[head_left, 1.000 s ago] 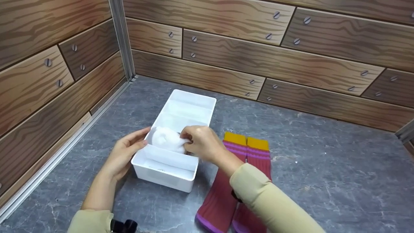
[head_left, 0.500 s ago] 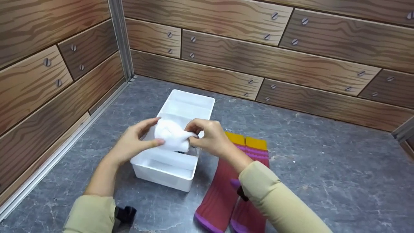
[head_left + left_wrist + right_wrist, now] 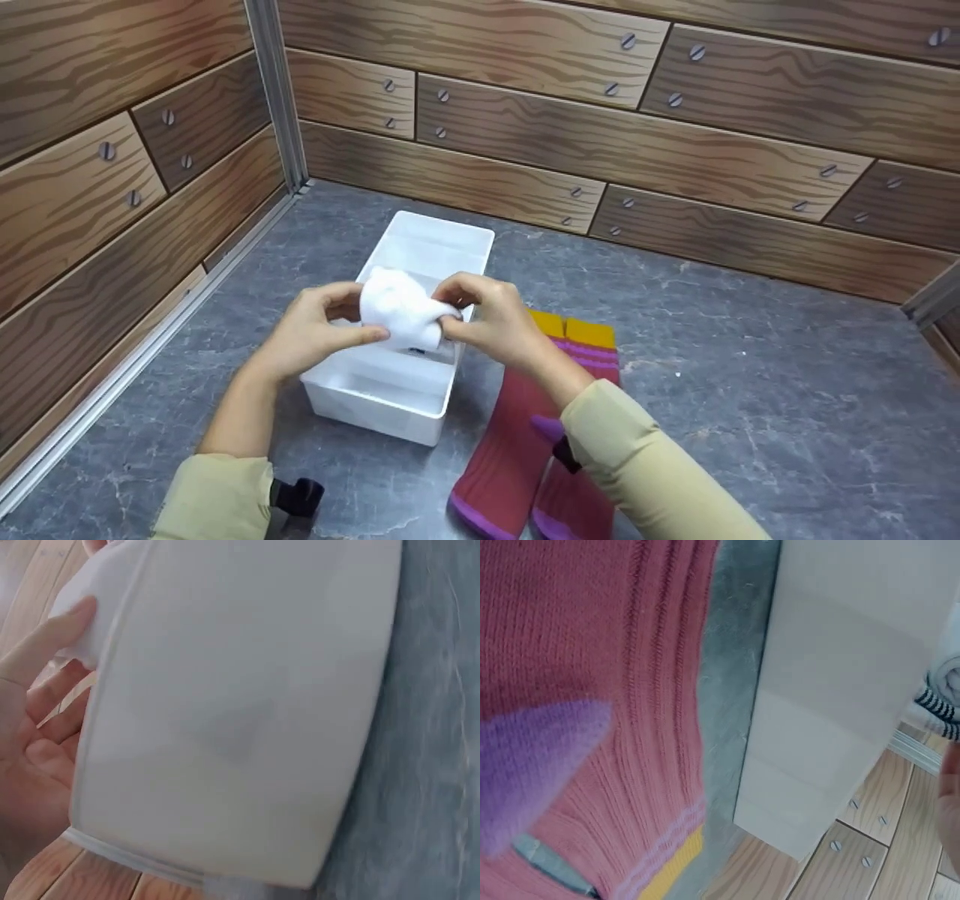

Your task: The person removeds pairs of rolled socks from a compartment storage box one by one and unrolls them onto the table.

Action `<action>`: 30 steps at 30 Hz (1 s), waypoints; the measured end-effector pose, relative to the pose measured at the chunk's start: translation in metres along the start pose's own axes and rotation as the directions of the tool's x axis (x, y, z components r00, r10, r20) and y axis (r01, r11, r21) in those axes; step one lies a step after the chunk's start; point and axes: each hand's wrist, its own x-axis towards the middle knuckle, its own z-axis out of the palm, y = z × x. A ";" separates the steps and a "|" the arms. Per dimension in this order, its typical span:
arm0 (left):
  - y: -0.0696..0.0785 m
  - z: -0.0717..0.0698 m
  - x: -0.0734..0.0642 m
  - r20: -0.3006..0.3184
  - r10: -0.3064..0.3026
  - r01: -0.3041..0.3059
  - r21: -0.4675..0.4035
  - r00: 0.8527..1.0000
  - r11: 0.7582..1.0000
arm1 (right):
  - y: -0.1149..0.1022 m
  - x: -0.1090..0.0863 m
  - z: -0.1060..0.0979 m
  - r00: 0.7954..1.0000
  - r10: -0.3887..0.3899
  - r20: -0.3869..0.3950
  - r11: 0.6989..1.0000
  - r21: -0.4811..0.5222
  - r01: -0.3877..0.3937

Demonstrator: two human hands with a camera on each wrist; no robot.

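Now the white roll [image 3: 397, 306] has risen from inside the white box [image 3: 371, 415] to above it, likely freer to handle; the left hand [image 3: 304, 330] grips it with thumb and fingers, the right hand [image 3: 495, 322] pinching its loose end.

1. One white box [image 3: 367, 411] is standing on one tabletop [image 3: 750, 420].
2. One white bundle [image 3: 401, 309] is showing.
3. Two red socks [image 3: 510, 427] are lying flat.
4. One left grip [image 3: 311, 330] and one right grip [image 3: 491, 319] are showing.
5. Two sleeves [image 3: 645, 457] are showing.

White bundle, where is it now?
In the head view, the white bundle is held between left hand and right hand over the white box, left of the red socks.
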 end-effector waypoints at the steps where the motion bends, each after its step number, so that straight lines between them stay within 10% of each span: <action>1: 0.003 0.002 0.000 -0.017 0.006 -0.006 -0.008 1.000 1.000 | -0.002 -0.002 -0.003 1.000 0.000 -0.013 1.000 0.007 0.000; 9: 0.041 0.029 0.003 -0.109 0.031 -0.044 -0.119 0.994 0.992 | -0.023 -0.024 -0.038 0.998 -0.027 -0.050 0.997 0.075 0.030; 15: 0.070 0.063 0.008 -0.126 0.070 -0.094 -0.194 0.990 0.976 | -0.035 -0.046 -0.063 0.994 -0.100 -0.050 0.988 -0.120 0.093; 21: 0.096 0.121 0.018 -0.119 0.041 -0.074 -0.288 0.992 0.955 | -0.043 -0.084 -0.104 0.992 -0.075 -0.104 0.970 -0.237 0.048; 30: 0.120 0.215 0.025 0.054 -0.044 0.061 -0.357 0.998 0.932 | -0.045 -0.166 -0.167 0.977 0.174 -0.128 0.980 -0.072 -0.184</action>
